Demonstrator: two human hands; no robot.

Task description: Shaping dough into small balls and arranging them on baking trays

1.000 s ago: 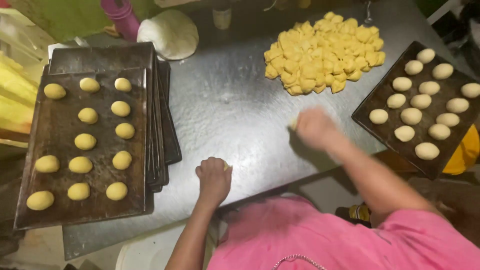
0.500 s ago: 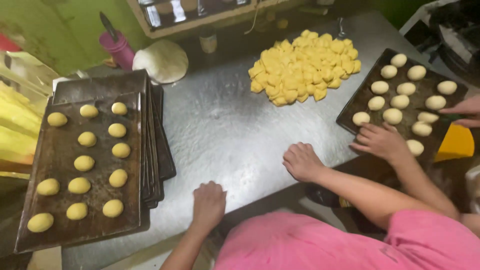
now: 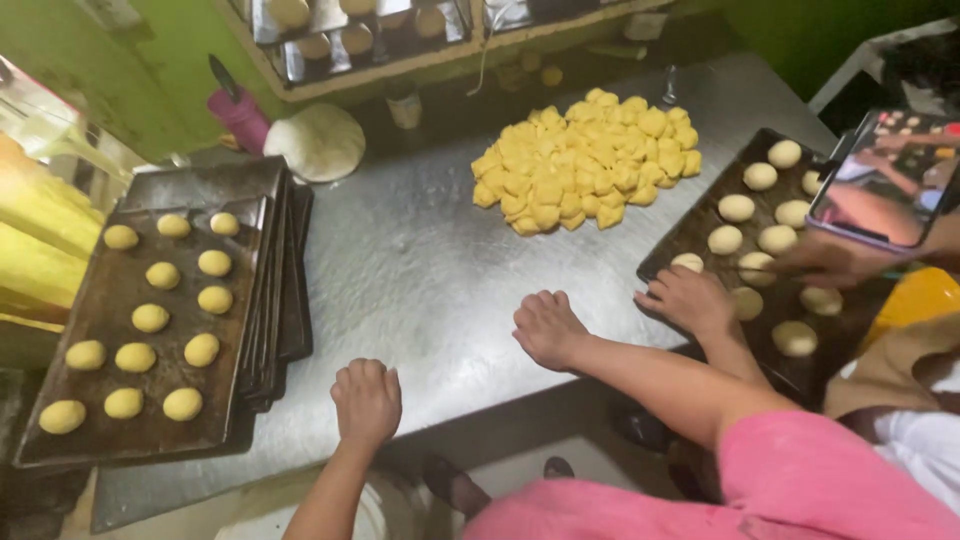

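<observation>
With my left hand [image 3: 365, 400] and right hand [image 3: 548, 328] both curled into fists on the steel table [image 3: 420, 270], nearer me than the yellow dough pile [image 3: 585, 160], I'd judge light, even rolling pressure best.

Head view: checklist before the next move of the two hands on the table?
1. Left hand contents: fist on the steel table, underside hidden. Cannot tell.
2. Right hand contents: curled on the table, palm hidden. Cannot tell.
3. Room on left tray: bare patches between the dough balls. Ok.
4. Right tray clear of others: another hand rests at its near edge. Not ok.
5. Path to the yellow dough pile: bare table between it and both hands. Ok.
</observation>
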